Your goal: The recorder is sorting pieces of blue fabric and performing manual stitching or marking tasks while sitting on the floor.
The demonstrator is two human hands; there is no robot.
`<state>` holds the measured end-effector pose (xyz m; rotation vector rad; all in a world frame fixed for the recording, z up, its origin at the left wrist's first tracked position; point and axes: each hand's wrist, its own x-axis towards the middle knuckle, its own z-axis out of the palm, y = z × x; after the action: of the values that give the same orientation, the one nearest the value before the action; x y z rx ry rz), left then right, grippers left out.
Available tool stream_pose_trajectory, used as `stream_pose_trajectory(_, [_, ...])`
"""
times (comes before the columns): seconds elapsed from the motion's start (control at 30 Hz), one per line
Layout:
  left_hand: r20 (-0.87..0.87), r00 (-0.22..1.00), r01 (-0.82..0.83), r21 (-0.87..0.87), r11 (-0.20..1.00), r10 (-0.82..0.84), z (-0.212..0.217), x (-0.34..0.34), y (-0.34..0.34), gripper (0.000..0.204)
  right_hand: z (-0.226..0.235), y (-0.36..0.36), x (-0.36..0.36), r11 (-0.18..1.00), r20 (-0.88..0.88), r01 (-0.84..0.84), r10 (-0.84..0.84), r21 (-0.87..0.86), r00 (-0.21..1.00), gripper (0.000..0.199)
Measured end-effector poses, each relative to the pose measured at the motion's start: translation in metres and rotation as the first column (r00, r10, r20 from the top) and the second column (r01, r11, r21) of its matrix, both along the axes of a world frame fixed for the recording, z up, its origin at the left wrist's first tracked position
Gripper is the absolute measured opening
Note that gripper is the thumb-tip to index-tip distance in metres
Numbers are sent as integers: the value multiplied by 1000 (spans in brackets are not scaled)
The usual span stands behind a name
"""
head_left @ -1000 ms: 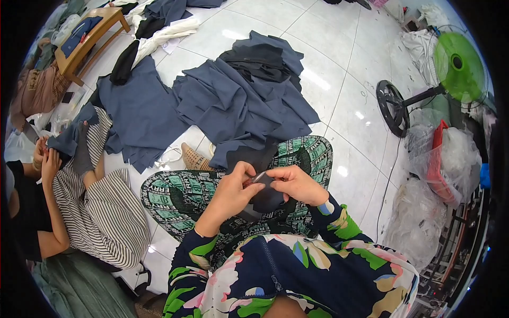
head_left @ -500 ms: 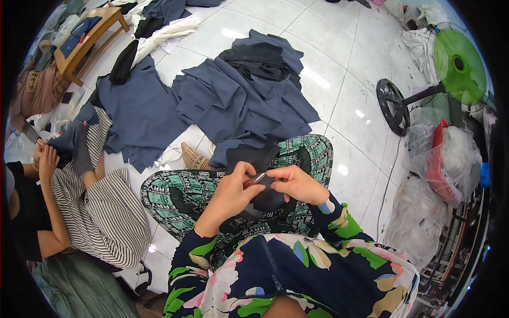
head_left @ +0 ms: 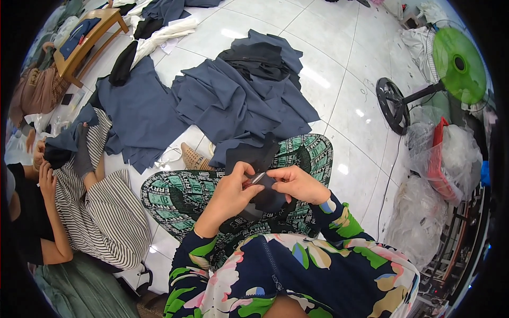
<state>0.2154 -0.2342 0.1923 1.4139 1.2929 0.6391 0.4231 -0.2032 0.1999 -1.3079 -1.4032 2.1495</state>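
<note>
Over my lap, my left hand [head_left: 231, 194] and my right hand [head_left: 300, 183] meet, both pinched at a piece of black cloth [head_left: 245, 157]. Part of the cloth spreads beyond my fingers, and a dark fold [head_left: 269, 200] hangs below them. A slim whitish strip or tool [head_left: 259, 178] shows between my fingertips; its kind is too small to make out, and I cannot tell which hand grips it. Green-and-black patterned fabric [head_left: 168, 197] covers my legs under the cloth.
Grey-blue cut cloth [head_left: 217, 93] lies heaped on the tiled floor ahead. Someone in striped trousers [head_left: 117, 220] sits at my left, handling dark cloth. A green fan [head_left: 459, 64], a red basket [head_left: 441, 159] and plastic bags [head_left: 419, 220] stand at right; a wooden bench [head_left: 87, 45] is far left.
My hands stay nearly in place, while the black cloth between them shifts slightly. The person at left has lowered one hand and moved their dark cloth.
</note>
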Motion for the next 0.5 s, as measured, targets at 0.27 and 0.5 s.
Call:
stream_pose_trajectory(0.27, [-3,1000,-1,-8,1000,1,3,0,1,35,3,1,-1,1000,11,-28,28,12,1000,39])
stream_pose_trajectory(0.5, [30,999,-18,24,1000,18,2,1,-1,35,1,0,0,1000,20,-16,16,-2,1000,41])
